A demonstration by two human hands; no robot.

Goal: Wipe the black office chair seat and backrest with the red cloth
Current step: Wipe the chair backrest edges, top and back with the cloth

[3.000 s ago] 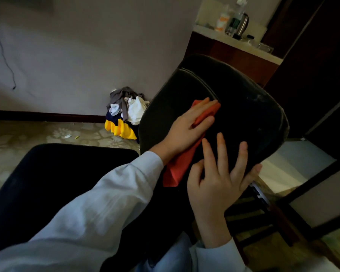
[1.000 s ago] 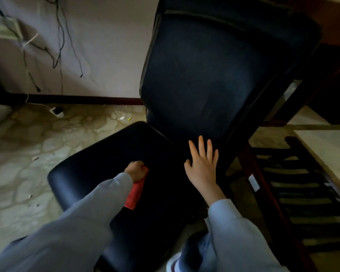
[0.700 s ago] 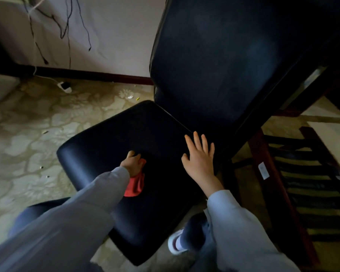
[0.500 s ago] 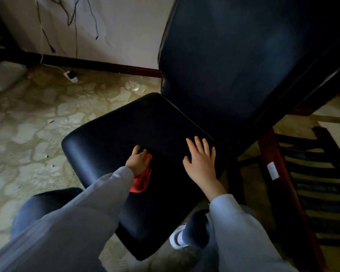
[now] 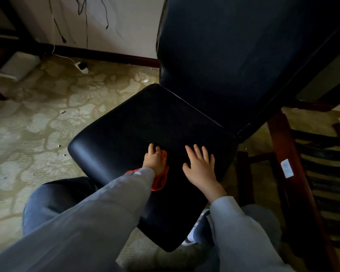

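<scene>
The black office chair stands in front of me, its seat low in the middle and its tall backrest rising at the upper right. My left hand lies on the seat's near half and grips the bunched red cloth, which shows beside the fingers and under the wrist. My right hand rests flat on the seat just to the right, fingers spread, holding nothing.
A dark wooden frame with slats stands close on the chair's right. A white plug adapter lies on the patterned floor by the wall, under hanging cables. A pale box sits at far left. My knees are under the seat's front edge.
Three seconds ago the cloth was up on the backrest; it is now down on the seat. Over the last second both hands slid slightly forward across the seat as my view tilted down.
</scene>
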